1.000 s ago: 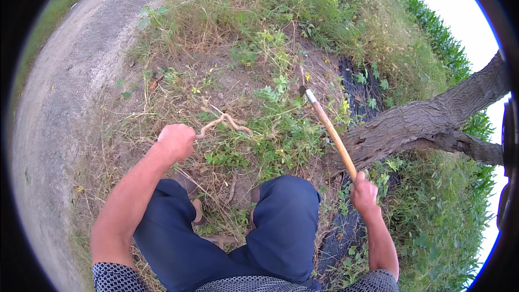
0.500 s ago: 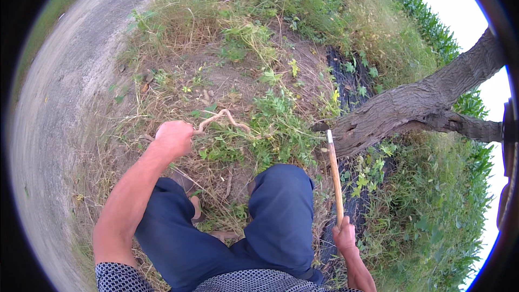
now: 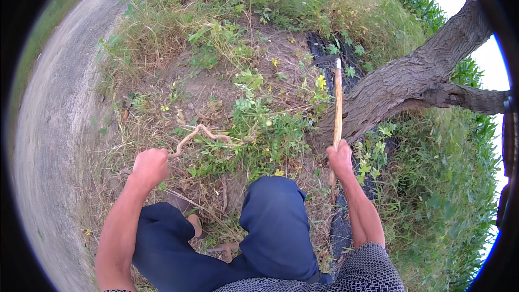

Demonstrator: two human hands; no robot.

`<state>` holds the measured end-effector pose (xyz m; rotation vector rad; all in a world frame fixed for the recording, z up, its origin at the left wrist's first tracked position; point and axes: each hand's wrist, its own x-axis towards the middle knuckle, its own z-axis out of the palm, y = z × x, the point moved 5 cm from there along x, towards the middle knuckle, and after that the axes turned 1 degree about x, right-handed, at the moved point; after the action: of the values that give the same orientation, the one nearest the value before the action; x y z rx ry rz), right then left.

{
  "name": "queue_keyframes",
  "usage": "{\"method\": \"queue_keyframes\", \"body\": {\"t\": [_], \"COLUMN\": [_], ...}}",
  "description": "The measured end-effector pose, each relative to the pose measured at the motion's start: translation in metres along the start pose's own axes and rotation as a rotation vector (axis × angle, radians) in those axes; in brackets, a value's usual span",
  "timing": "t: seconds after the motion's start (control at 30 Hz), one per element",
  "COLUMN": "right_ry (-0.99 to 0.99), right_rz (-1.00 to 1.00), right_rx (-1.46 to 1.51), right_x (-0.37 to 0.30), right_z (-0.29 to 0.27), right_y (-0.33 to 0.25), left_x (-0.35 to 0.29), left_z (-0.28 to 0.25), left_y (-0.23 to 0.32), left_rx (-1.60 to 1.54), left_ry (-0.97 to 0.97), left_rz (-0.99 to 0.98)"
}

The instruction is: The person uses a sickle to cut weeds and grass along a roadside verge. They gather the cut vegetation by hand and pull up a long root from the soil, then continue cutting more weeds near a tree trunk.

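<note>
My left hand [image 3: 151, 166] is closed around one end of a crooked, pale brown stick [image 3: 186, 139]. The stick's bent far end reaches rightward into low green weeds [image 3: 262, 130]. In my right hand [image 3: 340, 158] is a sickle [image 3: 338, 103], gripped by its long wooden handle. A pale metal collar tops that handle, and a dark curved blade points left from it, above the ground and beside the tree trunk. My right forearm extends forward, with the sickle's head farthest from me.
A thick, rough tree trunk [image 3: 389, 94] leans up to the right, forking near the edge. Black sheeting [image 3: 341, 227] runs along the ground beneath it. Grass and taller plants [image 3: 443, 178] stand on the right. A grey road [image 3: 59, 113] curves along the left.
My right hand has moved forward, lifting the sickle's head away from the trunk's base to farther ahead. My left hand, still on the stick, sits slightly lower and farther left in view.
</note>
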<state>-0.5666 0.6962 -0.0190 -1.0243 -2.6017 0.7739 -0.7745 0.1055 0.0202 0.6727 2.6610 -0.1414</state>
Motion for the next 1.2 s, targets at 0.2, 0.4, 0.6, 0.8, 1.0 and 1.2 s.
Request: {"method": "queue_keyframes", "body": {"t": [0.2, 0.4, 0.6, 0.8, 1.0, 1.2], "right_ry": [0.107, -0.252, -0.668, -0.513, -0.08, 0.034], "right_rz": [0.071, 0.368, 0.25, 0.129, 0.254, 0.386], "right_rx": [-0.196, 0.503, 0.126, 0.063, 0.396, 0.448], "right_x": [0.113, 0.063, -0.091, -0.1, 0.031, 0.128], "right_z": [0.026, 0.055, 0.017, 0.002, 0.015, 0.045], "right_y": [-0.012, -0.046, -0.074, -0.04, -0.031, -0.038], "left_x": [0.009, 0.006, -0.001, -0.002, 0.001, 0.013], "left_z": [-0.006, -0.004, -0.006, 0.007, 0.001, 0.016], "left_y": [0.015, 0.007, 0.003, -0.004, 0.005, 0.012], "left_rx": [-0.01, 0.031, 0.026, 0.013, 0.017, 0.052], "left_ry": [-0.004, -0.048, -0.062, -0.03, 0.016, 0.021], "left_rz": [0.02, -0.011, -0.054, -0.036, -0.001, 0.013]}}
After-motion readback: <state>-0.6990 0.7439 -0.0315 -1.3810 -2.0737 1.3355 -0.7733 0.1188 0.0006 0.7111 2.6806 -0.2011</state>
